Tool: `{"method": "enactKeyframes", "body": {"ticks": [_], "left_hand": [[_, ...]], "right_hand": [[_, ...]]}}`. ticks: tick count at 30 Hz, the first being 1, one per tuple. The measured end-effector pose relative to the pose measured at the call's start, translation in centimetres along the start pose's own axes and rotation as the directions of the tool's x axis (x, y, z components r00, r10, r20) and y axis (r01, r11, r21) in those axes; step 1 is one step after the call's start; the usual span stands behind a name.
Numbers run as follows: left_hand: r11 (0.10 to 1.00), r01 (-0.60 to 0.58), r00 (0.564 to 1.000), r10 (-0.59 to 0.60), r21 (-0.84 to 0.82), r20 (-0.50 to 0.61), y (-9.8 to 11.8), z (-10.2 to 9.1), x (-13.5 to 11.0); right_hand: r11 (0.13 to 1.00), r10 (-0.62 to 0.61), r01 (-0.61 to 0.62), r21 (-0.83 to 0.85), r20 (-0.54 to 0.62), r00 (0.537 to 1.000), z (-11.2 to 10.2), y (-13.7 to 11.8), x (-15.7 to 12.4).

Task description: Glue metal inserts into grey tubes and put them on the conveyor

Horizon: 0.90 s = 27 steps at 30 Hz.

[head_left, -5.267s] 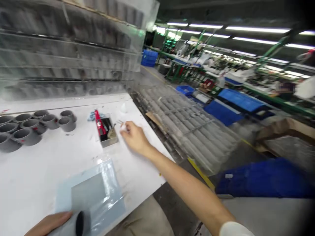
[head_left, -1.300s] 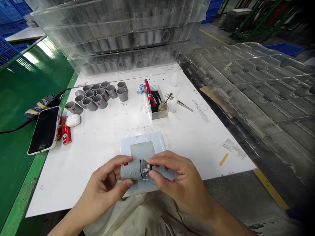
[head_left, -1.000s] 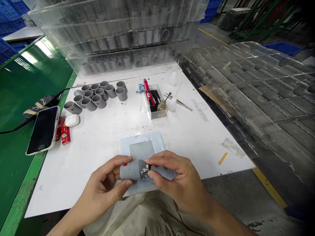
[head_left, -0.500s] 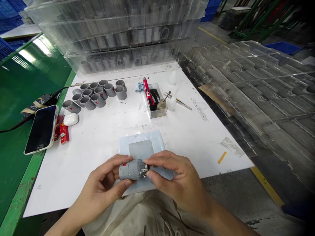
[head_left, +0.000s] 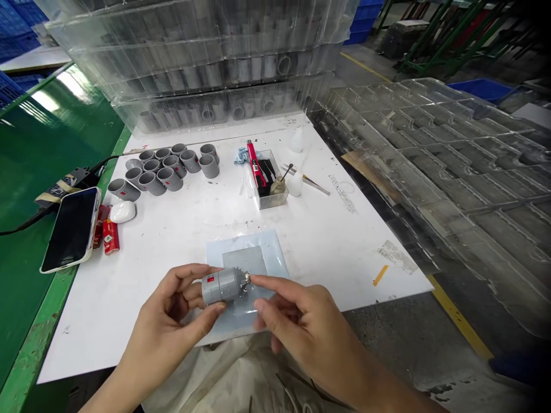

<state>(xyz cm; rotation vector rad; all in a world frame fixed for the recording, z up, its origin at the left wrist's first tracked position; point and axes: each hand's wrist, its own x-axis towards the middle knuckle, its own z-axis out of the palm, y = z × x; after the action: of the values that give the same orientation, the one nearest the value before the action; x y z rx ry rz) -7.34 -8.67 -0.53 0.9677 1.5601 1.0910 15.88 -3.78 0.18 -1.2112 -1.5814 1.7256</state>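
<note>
A grey cylindrical model part (head_left: 226,285) with a red mark on its side lies tilted in my left hand (head_left: 174,312), gripped between thumb and fingers. Its narrowed right end carries small silvery fittings (head_left: 245,280). The index fingertip of my right hand (head_left: 297,318) touches those fittings, while its thumb stands apart and slightly blurred below. Nothing shows between the right thumb and index finger. Under the hands is a pale blue pad (head_left: 275,252) with a grey square (head_left: 247,258) on it.
Several grey cylinders (head_left: 170,179) stand at the back left, near a phone (head_left: 71,229), a white case (head_left: 123,211) and a red packet (head_left: 111,236). A clear box (head_left: 273,201) holds a red-handled cutter (head_left: 253,163); tweezers (head_left: 315,184) lie beside it. Stacked clear trays (head_left: 181,109) line the back.
My right thumb has come away from the fittings, leaving the index fingertip against them. The grey part has tilted, its fitted end rising and its body shifting slightly left in my left hand.
</note>
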Motion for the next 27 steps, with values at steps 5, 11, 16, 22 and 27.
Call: {"method": "enactKeyframes", "body": {"ticks": [5,11,16,22,27], "left_hand": [[0.903,-0.227,0.973,0.226,0.366,0.045,0.0,-0.9,0.8],[0.769,-0.428,0.904,0.364,0.475,0.225,1.3,-0.3,1.7],[0.727,-0.494,0.868,0.377,0.477,0.324,2.4,0.9,2.5],[0.685,-0.536,0.840,0.490,0.494,0.233,1.0,2.2,2.8],[0.721,-0.550,0.834,0.500,0.420,0.234,0.1,3.2,2.8]], "right_hand": [[0.959,0.253,-0.272,0.077,0.200,0.947,-0.2,-0.6,0.4],[0.956,0.290,-0.290,-0.036,0.254,0.923,-1.1,-0.7,1.6],[0.971,0.102,-0.121,-0.206,-0.098,0.990,-5.1,-2.5,3.3],[0.883,-0.353,0.145,-0.447,-0.426,0.833,-8.2,-5.4,7.7],[0.787,-0.381,0.036,-0.616,-0.439,0.813,-9.3,-6.4,9.3]]}}
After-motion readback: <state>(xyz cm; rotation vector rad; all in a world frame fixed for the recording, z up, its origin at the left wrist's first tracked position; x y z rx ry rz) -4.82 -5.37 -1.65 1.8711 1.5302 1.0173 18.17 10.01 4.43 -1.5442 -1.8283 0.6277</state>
